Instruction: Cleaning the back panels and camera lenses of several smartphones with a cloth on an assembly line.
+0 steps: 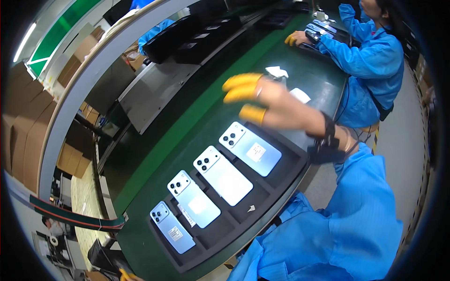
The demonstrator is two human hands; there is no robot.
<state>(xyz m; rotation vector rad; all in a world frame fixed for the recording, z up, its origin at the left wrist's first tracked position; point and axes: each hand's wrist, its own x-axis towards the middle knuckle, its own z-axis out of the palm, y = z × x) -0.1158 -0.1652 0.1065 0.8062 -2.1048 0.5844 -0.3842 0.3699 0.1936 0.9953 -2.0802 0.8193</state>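
Note:
My right hand (281, 100) hangs in the air above the far right end of a black foam tray (220, 246). It wears yellow finger cots, its fingers are apart, and nothing is in it. Several pale blue smartphones lie camera side up in the tray in a slanting row: a near one (172, 228), two in the middle (193, 199) (223, 175) and a far one (251, 150) closest to this hand. White labels sit on their backs. Of my left hand (126, 275) only yellow-tipped fingers show at the lower edge, beside a dark object (105, 257); its grip is hidden.
The tray rests on a green bench (145, 196). Crumpled white paper (276, 71) and a white sheet (300, 95) lie beyond my right hand. A co-worker in blue (375, 61) handles phones at the far right. Black boxes (187, 42) and a grey frame (61, 107) stand left.

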